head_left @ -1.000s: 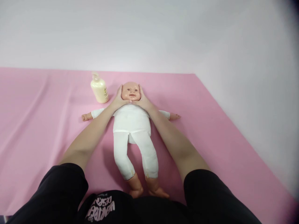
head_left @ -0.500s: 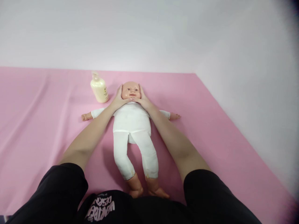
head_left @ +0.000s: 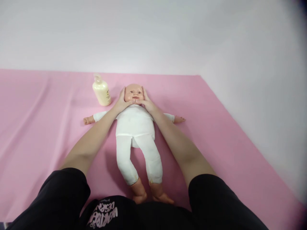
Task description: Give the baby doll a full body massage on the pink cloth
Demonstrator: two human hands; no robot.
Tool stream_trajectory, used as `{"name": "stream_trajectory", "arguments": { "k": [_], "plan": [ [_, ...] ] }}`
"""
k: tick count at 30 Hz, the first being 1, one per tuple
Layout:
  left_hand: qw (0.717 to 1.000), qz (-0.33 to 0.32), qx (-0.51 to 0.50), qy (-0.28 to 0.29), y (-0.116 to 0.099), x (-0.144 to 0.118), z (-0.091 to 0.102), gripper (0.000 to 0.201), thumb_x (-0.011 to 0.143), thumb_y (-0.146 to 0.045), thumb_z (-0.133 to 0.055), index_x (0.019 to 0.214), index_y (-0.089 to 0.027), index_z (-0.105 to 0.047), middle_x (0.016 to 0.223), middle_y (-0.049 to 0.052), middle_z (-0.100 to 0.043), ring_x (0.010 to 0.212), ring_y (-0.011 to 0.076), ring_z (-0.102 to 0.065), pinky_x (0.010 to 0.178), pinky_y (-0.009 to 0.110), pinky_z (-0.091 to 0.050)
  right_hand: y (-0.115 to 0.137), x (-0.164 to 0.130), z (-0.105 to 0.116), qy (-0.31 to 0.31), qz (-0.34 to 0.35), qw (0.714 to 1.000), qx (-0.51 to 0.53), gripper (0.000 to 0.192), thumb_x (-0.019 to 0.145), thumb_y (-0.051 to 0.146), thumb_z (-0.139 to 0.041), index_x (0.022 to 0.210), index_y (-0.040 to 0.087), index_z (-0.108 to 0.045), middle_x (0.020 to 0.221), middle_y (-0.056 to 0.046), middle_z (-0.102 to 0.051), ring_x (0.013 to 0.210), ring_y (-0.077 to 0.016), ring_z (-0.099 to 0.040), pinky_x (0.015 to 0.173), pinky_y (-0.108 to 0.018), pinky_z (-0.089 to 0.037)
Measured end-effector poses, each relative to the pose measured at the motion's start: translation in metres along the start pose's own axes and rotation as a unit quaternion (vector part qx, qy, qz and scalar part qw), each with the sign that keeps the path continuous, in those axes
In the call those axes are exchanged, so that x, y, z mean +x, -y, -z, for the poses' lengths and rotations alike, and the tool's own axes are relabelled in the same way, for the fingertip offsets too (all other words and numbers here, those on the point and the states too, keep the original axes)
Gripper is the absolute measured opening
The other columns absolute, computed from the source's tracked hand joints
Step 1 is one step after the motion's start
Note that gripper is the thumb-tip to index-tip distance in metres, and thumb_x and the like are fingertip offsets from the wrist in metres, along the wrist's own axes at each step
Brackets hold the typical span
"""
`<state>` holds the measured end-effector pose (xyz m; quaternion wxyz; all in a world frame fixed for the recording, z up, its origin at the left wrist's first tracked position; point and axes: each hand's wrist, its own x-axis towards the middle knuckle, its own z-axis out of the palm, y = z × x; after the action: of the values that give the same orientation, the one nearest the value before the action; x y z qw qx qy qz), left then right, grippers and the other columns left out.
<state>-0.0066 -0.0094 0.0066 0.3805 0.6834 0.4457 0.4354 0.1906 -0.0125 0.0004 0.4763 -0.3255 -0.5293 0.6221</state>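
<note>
A baby doll (head_left: pixel 135 121) in a white top and leggings lies on its back, its feet toward me and both arms stretched out sideways. My left hand (head_left: pixel 122 103) cups one side of its head, with the fingers along the cheek and the thumb at the chin. On the opposite side, my right hand (head_left: pixel 149 103) holds the head the same way. Both thumbs come close together at the chin, just below the mouth. Parts of the doll's arms are hidden behind my forearms.
A pale yellow pump bottle (head_left: pixel 102 93) stands to the left of the doll's head. Beneath everything is a pink covered table (head_left: pixel 216 137) with creases at the left. Its right edge slants toward me, and a plain whitish surface (head_left: pixel 144 35) lies beyond.
My hands keep hold of the doll's head. The thumbs and the head have shifted only very slightly; the bottle stays in place.
</note>
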Motion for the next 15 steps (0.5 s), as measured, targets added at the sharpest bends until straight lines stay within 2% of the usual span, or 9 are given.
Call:
{"name": "stream_trajectory", "arguments": {
  "k": [7, 12, 15],
  "plan": [
    [1.0, -0.001, -0.008, -0.016, 0.006, 0.003, -0.001, 0.113, 0.074, -0.051, -0.076, 0.165, -0.024, -0.015, 0.173, 0.012, -0.016, 0.16, 0.0342, -0.016, 0.131, 0.048, -0.014, 0.0, 0.0, -0.001, 0.011, -0.004, 1.0, 0.011, 0.122, 0.075, 0.028, -0.076, 0.162, 0.044, 0.009, 0.172, 0.008, -0.022, 0.15, -0.0203, -0.045, 0.126, -0.047, -0.037],
    [1.0, 0.004, -0.012, -0.017, 0.01, 0.004, 0.0, 0.108, 0.076, -0.05, -0.073, 0.165, -0.021, -0.018, 0.173, 0.011, -0.016, 0.161, 0.0314, -0.014, 0.132, 0.044, -0.013, 0.004, -0.003, -0.005, 0.003, -0.012, 1.0, -0.007, 0.118, 0.077, 0.033, -0.071, 0.162, 0.043, 0.01, 0.172, 0.009, -0.024, 0.15, -0.0205, -0.044, 0.127, -0.049, -0.036],
    [0.999, 0.016, -0.04, -0.009, 0.01, 0.004, 0.002, 0.099, 0.081, -0.051, -0.069, 0.165, -0.027, -0.021, 0.174, 0.005, -0.016, 0.162, 0.0296, -0.013, 0.132, 0.046, -0.015, 0.006, -0.004, -0.008, -0.011, -0.013, 1.0, -0.026, 0.115, 0.079, 0.039, -0.069, 0.163, 0.041, 0.01, 0.171, 0.009, -0.026, 0.151, -0.0216, -0.044, 0.126, -0.05, -0.037]
  ]
}}
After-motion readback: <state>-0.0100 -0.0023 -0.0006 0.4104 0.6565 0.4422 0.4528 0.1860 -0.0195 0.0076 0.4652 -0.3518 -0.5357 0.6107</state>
